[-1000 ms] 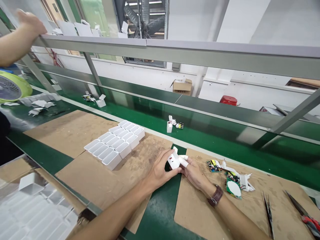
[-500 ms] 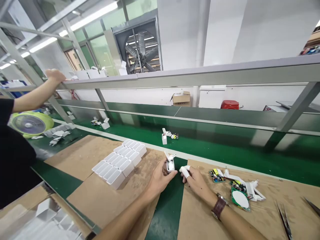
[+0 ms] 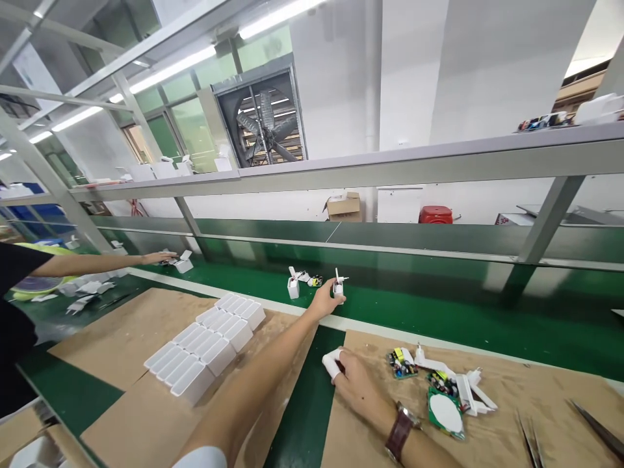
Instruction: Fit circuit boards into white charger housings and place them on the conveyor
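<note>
My left hand (image 3: 324,300) is stretched forward over the green belt, its fingers round a small white plastic housing (image 3: 338,291) with thin white parts sticking up from its top. Left of it on the belt stands a similar white housing (image 3: 293,286), with a small circuit board (image 3: 315,281) beside it. My right hand (image 3: 353,377), white covers on its fingers, is curled closed near the left edge of a cardboard sheet (image 3: 361,442); nothing shows in it. Circuit boards (image 3: 402,363) and a green board with a white disc (image 3: 445,413) lie to its right among white plastic pieces (image 3: 472,393).
Rows of white open boxes (image 3: 207,344) stand on cardboard at left. Tweezers (image 3: 530,442) and a dark pointed tool (image 3: 597,426) lie at right. A co-worker's arm (image 3: 97,264) reaches to the belt at far left. A metal shelf (image 3: 390,172) spans overhead.
My left hand has carried the white housing forward from above the worktable to the green belt. My right hand stays back, curled. The co-worker's arm has come down from the shelf to the belt.
</note>
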`<state>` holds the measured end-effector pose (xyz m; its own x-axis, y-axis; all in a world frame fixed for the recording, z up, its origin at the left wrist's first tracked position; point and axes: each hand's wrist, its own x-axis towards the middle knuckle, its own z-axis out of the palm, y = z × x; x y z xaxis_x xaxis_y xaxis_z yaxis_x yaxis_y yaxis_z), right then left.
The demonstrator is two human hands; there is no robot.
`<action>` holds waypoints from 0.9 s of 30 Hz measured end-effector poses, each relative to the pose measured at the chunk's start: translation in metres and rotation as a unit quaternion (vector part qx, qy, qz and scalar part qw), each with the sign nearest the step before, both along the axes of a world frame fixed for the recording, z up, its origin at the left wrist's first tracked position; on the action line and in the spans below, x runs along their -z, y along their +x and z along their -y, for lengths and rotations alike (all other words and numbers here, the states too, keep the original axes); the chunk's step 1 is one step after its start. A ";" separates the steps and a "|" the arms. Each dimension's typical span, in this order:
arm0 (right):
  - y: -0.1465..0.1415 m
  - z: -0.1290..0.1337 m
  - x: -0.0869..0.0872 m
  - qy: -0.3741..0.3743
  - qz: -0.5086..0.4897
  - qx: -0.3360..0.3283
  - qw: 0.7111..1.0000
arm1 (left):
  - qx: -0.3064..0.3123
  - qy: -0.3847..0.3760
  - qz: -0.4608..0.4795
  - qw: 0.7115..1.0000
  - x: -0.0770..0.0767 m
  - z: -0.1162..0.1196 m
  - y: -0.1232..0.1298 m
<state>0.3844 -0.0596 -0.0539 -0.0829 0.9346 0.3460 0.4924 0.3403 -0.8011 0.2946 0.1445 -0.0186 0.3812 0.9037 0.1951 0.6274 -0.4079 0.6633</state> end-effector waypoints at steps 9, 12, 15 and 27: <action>-0.002 0.002 -0.017 -0.055 0.031 0.004 0.998 | -0.137 0.028 -0.093 0.986 -0.011 -0.066 -0.036; -0.004 -0.002 -0.014 -0.051 0.032 0.013 0.998 | -0.165 0.023 -0.075 0.983 -0.014 -0.077 -0.041; -0.002 -0.003 -0.013 -0.045 0.026 0.011 0.999 | -0.193 0.023 -0.027 0.980 -0.021 -0.076 -0.039; 0.027 -0.022 -0.039 -0.028 -0.321 0.121 0.939 | -0.046 0.034 0.180 0.982 -0.027 0.104 -0.039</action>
<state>0.4110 -0.0380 -0.0151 0.3434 0.9174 0.2010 -0.0413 0.2285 -0.9727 0.2552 0.0405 0.0085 0.1929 0.9117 0.3627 0.3930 -0.4105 0.8228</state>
